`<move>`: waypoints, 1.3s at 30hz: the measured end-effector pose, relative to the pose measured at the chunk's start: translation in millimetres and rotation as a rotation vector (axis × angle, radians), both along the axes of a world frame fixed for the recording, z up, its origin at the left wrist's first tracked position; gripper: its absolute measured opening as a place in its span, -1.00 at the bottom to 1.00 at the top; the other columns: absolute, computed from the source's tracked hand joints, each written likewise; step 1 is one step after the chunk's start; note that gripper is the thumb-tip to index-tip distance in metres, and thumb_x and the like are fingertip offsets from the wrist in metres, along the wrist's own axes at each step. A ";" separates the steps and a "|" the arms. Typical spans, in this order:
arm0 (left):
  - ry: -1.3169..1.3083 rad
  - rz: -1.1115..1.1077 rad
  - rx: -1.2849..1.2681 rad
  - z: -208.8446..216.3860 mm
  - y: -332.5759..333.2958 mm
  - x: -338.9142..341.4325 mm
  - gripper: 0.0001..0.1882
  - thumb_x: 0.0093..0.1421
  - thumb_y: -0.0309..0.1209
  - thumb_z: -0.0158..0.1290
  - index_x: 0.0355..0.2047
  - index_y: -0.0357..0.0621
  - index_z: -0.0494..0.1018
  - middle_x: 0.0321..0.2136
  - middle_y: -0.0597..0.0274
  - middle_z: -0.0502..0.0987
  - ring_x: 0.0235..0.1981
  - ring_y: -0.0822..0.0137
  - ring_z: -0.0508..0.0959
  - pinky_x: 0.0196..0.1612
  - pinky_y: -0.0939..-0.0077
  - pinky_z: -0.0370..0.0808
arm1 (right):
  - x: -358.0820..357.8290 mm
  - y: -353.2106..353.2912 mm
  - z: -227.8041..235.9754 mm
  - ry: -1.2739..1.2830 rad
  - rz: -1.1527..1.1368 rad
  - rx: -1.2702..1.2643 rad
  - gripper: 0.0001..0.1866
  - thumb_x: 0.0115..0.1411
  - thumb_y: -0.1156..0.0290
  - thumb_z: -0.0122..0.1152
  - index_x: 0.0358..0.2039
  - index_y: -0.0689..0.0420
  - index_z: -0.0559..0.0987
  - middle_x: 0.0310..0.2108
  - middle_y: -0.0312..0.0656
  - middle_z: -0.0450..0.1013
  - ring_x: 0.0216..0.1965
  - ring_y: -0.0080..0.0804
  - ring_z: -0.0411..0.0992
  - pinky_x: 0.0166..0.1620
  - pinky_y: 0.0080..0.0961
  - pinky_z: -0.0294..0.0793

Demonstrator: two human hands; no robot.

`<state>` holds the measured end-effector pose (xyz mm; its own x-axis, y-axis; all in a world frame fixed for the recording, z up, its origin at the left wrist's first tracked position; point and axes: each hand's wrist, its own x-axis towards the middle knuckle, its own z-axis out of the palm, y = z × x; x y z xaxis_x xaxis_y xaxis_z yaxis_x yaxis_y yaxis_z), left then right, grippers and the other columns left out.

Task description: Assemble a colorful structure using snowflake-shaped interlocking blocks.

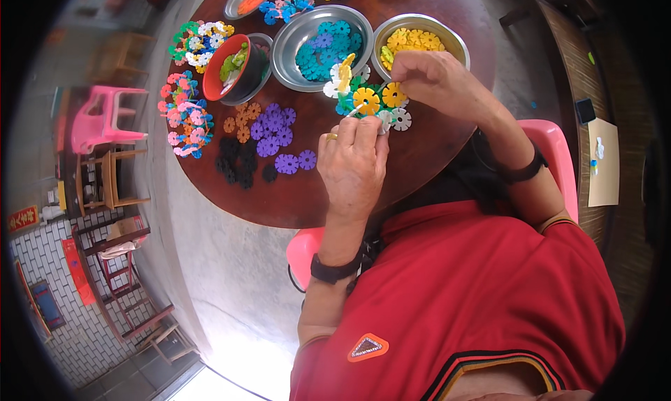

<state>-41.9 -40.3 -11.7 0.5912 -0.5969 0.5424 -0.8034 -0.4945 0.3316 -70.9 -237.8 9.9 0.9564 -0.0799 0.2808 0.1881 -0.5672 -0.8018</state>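
My left hand (354,165) is closed on the near edge of a cluster of interlocking flower discs (365,101) in white, yellow, green and teal, its fingertips partly hidden. My right hand (435,83) reaches in from the right, fingers bent in a pinch at a yellow flower disc (393,94) on the cluster's right side. White discs (400,119) stick out below that one. Just beyond my right hand stands a metal bowl (464,48) of yellow discs. To its left is a larger metal bowl (282,43) with teal discs.
Loose purple (272,130), orange (242,132) and black discs (236,162) lie on the round brown table (231,204). A red bowl (212,79) holds green pieces. Finished-looking disc clusters (187,114) line the left edge. A pink stool (105,119) stands on the floor.
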 end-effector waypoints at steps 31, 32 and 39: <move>0.771 0.031 -0.826 10.9 9.8 6.0 -0.80 0.19 -0.35 0.15 -0.37 -0.24 0.41 -0.54 0.38 0.47 -0.53 0.60 0.40 -0.43 0.74 0.35 | 7.3 43.4 25.6 -0.268 -0.042 0.167 -0.96 0.02 0.51 0.17 -0.46 0.18 0.54 -0.62 -0.17 0.48 -0.57 -0.37 0.50 -0.44 -0.51 0.45; 0.772 0.031 -0.826 10.6 10.2 5.6 -0.80 0.19 -0.35 0.15 -0.37 -0.24 0.41 -0.54 0.38 0.47 -0.53 0.60 0.40 -0.43 0.74 0.35 | 7.7 43.5 26.0 -0.275 -0.036 0.163 -0.96 0.02 0.51 0.17 -0.46 0.18 0.54 -0.62 -0.18 0.48 -0.57 -0.37 0.50 -0.44 -0.51 0.44; 0.474 0.079 -0.602 3.5 11.7 7.5 -0.83 0.16 -0.41 0.17 -0.39 -0.24 0.43 -0.50 0.37 0.47 -0.50 0.55 0.43 -0.42 0.69 0.37 | 5.2 42.3 31.1 -0.190 -0.052 0.067 -0.92 0.00 0.52 0.18 -0.42 0.16 0.53 -0.65 -0.19 0.43 -0.59 -0.37 0.45 -0.47 -0.49 0.40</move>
<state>-34.4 -28.6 -8.2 0.8703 -0.2254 0.4379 -0.4777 -0.1702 0.8619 -65.7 -195.5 41.1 0.8810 -0.1521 0.4480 0.3115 -0.5263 -0.7912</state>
